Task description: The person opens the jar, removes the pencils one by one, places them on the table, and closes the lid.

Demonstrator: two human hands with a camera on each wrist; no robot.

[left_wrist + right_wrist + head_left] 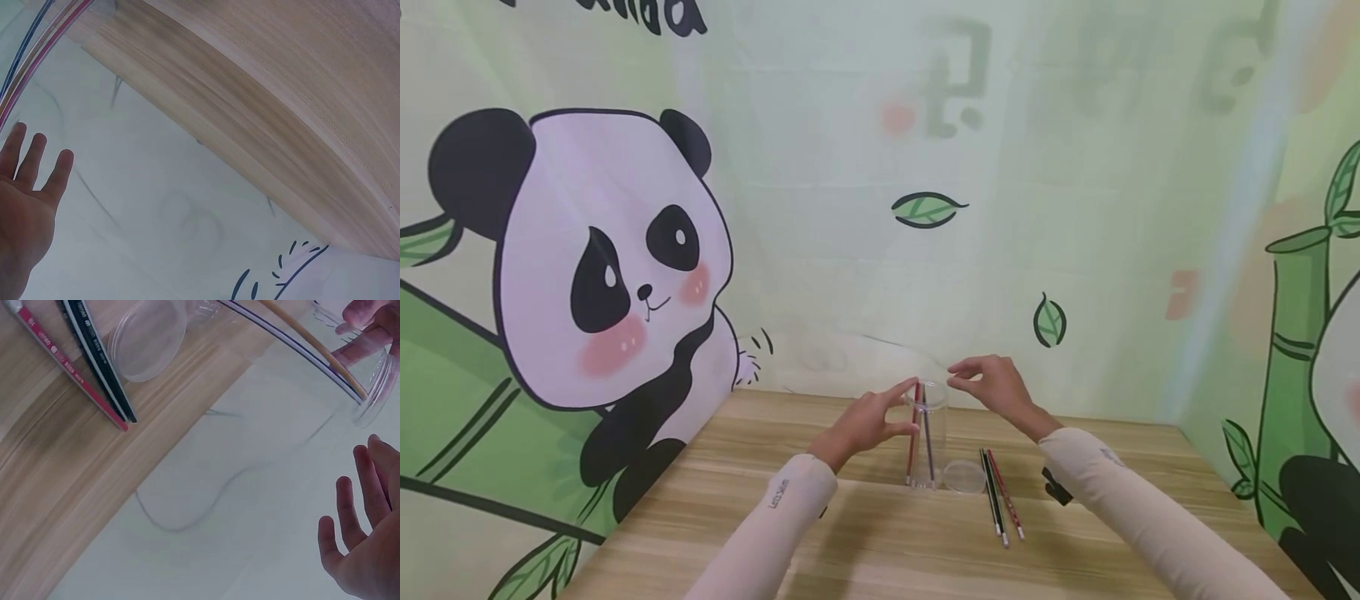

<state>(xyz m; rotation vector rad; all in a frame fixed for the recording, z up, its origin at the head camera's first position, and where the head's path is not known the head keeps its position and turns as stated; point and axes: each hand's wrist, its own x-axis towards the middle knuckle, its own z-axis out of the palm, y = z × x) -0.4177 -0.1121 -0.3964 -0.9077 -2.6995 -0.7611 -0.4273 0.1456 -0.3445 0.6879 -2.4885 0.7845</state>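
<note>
A tall clear plastic jar (937, 437) stands upright on the table, with a red pencil (913, 446) and a dark pencil (928, 442) leaning inside. My left hand (863, 421) holds the jar from the left, index finger up at the rim and thumb lower on the side. Just right of the rim hovers my right hand (996, 385), apart from the jar. Its thumb and index tips come together with nothing visible between them, while the other fingers extend loosely (365, 531). Beside the jar's base lies a clear round lid (965, 477).
Several loose pencils (992, 492), dark ones and a red one (75, 369), lie on the wooden table (880, 542) right of the lid. A black object (1057, 487) shows by the right forearm. A panda-print backdrop (820, 208) rises behind the table's far edge.
</note>
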